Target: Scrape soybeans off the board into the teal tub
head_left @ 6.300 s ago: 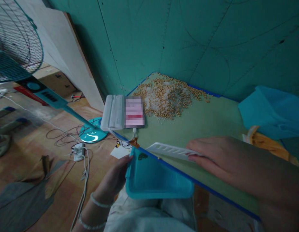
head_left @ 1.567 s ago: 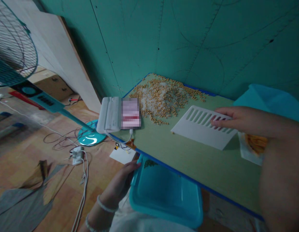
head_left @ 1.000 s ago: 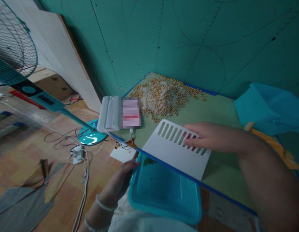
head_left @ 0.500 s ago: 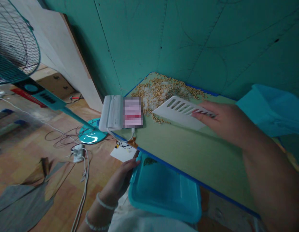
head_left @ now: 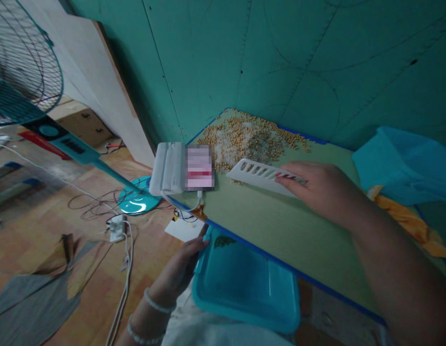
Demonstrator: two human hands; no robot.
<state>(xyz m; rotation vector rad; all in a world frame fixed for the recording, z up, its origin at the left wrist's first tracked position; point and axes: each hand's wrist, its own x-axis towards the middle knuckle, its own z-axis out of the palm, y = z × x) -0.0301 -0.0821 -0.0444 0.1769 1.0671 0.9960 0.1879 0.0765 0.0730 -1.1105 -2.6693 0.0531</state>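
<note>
My right hand point(head_left: 312, 187) is closed around the slotted end of a white scraper point(head_left: 257, 179). Its blade stands tilted on the pale green tabletop point(head_left: 280, 226), at the near side of a pile of soybeans point(head_left: 240, 137) mixed with whitish grains. A few beans point(head_left: 237, 182) lie on the near side of the scraper's left end. Below the table edge, my left hand point(head_left: 185, 262) grips the left rim of a blue plastic bin point(head_left: 247, 307). Some small dark greenish bits point(head_left: 223, 241) lie in the bin's far left corner. My left fingertips are partly hidden.
At the table's left corner sit a white device point(head_left: 167, 168) and a blurred screen point(head_left: 199, 167) with a cable. A blue container point(head_left: 406, 163) and orange cloth point(head_left: 410, 218) are at right. A fan point(head_left: 75, 146), power strip point(head_left: 117, 228) and cables occupy the floor left.
My right hand has brought the scraper slightly left and nearer to me. The near line of beans is now mostly hidden behind it. More orange cloth shows. My left hand stays on the bin.
</note>
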